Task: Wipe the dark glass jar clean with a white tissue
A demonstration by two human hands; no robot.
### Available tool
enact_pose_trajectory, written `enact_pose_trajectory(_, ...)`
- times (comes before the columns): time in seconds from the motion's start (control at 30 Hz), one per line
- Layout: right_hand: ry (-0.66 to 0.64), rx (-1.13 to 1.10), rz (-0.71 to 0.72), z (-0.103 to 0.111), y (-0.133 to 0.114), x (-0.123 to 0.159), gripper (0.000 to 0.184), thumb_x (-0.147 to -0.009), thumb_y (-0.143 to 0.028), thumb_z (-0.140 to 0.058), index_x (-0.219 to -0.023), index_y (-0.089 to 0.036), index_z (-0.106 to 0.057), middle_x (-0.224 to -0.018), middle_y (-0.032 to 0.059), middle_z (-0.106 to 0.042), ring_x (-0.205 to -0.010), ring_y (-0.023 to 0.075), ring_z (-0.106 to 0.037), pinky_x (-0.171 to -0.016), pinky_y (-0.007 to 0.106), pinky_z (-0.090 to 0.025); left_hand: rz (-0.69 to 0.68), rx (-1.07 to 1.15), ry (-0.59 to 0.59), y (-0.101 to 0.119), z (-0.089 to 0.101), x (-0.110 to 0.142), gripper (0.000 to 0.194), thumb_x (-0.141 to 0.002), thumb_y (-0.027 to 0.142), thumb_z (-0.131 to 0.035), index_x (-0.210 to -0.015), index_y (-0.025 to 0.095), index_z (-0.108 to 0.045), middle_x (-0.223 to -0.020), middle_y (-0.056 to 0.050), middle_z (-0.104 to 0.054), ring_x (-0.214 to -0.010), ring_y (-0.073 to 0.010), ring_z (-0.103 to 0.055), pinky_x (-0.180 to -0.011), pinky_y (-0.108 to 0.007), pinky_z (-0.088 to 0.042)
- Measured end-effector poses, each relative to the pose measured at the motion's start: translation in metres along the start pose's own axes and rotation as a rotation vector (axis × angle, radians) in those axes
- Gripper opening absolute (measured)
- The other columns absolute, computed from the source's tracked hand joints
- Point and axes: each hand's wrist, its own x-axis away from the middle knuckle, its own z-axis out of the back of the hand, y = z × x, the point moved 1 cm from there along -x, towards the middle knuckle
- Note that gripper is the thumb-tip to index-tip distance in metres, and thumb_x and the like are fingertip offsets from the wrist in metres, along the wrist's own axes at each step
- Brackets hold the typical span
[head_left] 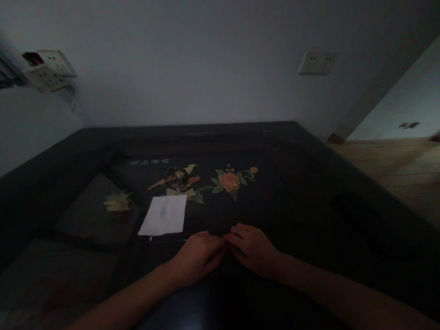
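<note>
My left hand [201,256] and my right hand [252,250] are close together over the dark tabletop, their curled fingers meeting or nearly meeting in the middle. Both are closed with the backs of the hands up. The dim light and the fingers hide whatever may be inside them. A ring shows on a finger of my right hand. Just beyond my left hand lies a white sheet of paper [166,215] with a faint greyish mark. Behind the paper stands a small, clear glass bowl [176,178].
The dark, glossy table [293,196] bears a printed flower [229,181], birds and lettering. A long dark object [366,222] lies on the right, hard to make out. Behind are a pale wall [187,65] and sockets [317,63]. Wooden floor [396,163] shows at right.
</note>
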Motion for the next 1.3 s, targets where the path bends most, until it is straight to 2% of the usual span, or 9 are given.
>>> enact_pose_trajectory(0.8, 0.007, -0.007, -0.013, -0.001, 0.000, 0.000, 0.018, -0.090, -0.017, -0.050, -0.105, -0.018, -0.061, -0.097, 0.0070, -0.065, -0.089, 0.0197, -0.058, -0.080, 0.033, -0.046, 0.007, 0.008, -0.007, -0.001, -0.001, 0.000, 0.014, -0.090, 0.017, -0.043, -0.082, 0.018, -0.054, -0.077, -0.001, -0.065, -0.071, -0.0150, -0.060, -0.069, -0.029, -0.039)
enact_pose_trajectory(0.93, 0.011, 0.003, -0.021, -0.002, 0.001, 0.000, 0.019, -0.090, -0.018, -0.051, -0.106, -0.018, -0.061, -0.096, 0.0067, -0.065, -0.087, 0.0195, -0.058, -0.079, 0.032, -0.046, 0.021, 0.070, 0.005, -0.001, -0.002, 0.001, 0.013, -0.089, 0.016, -0.044, -0.080, 0.018, -0.054, -0.075, -0.001, -0.063, -0.070, -0.0144, -0.059, -0.069, -0.028, -0.039)
enact_pose_trajectory(1.03, -0.027, 0.015, -0.016, 0.003, 0.000, -0.003, 0.019, -0.091, -0.018, -0.049, -0.105, -0.016, -0.061, -0.093, 0.0076, -0.064, -0.085, 0.0189, -0.058, -0.075, 0.031, -0.046, 0.085, 0.207, 0.058, 0.000, 0.004, 0.002, 0.016, -0.089, 0.016, -0.044, -0.077, 0.018, -0.054, -0.073, 0.000, -0.060, -0.067, -0.0128, -0.056, -0.064, -0.025, -0.040)
enact_pose_trajectory(1.13, -0.077, 0.019, -0.025, 0.011, -0.001, -0.007, 0.020, -0.092, -0.019, -0.046, -0.105, -0.017, -0.062, -0.091, 0.0074, -0.064, -0.084, 0.0180, -0.058, -0.071, 0.028, -0.045, 0.125, 0.330, 0.158, -0.001, 0.021, 0.001, 0.018, -0.090, 0.017, -0.042, -0.079, 0.018, -0.056, -0.076, -0.001, -0.060, -0.070, -0.0121, -0.057, -0.064, -0.022, -0.043)
enact_pose_trajectory(1.23, -0.126, 0.014, -0.021, 0.020, 0.000, -0.018, 0.021, -0.094, -0.020, -0.044, -0.104, -0.018, -0.062, -0.091, 0.0065, -0.064, -0.084, 0.0170, -0.058, -0.068, 0.027, -0.044, 0.125, 0.309, 0.362, -0.012, 0.052, -0.002, 0.020, -0.092, 0.020, -0.042, -0.081, 0.018, -0.058, -0.082, -0.003, -0.062, -0.078, -0.0139, -0.058, -0.070, -0.024, -0.045)
enact_pose_trajectory(1.3, -0.138, 0.008, -0.007, 0.023, 0.003, -0.031, 0.020, -0.094, -0.020, -0.045, -0.103, -0.019, -0.063, -0.093, 0.0065, -0.064, -0.084, 0.0171, -0.058, -0.069, 0.027, -0.044, 0.152, 0.222, 0.546, -0.031, 0.072, -0.004, 0.018, -0.092, 0.021, -0.043, -0.085, 0.019, -0.059, -0.086, -0.004, -0.062, -0.084, -0.0160, -0.059, -0.077, -0.028, -0.046)
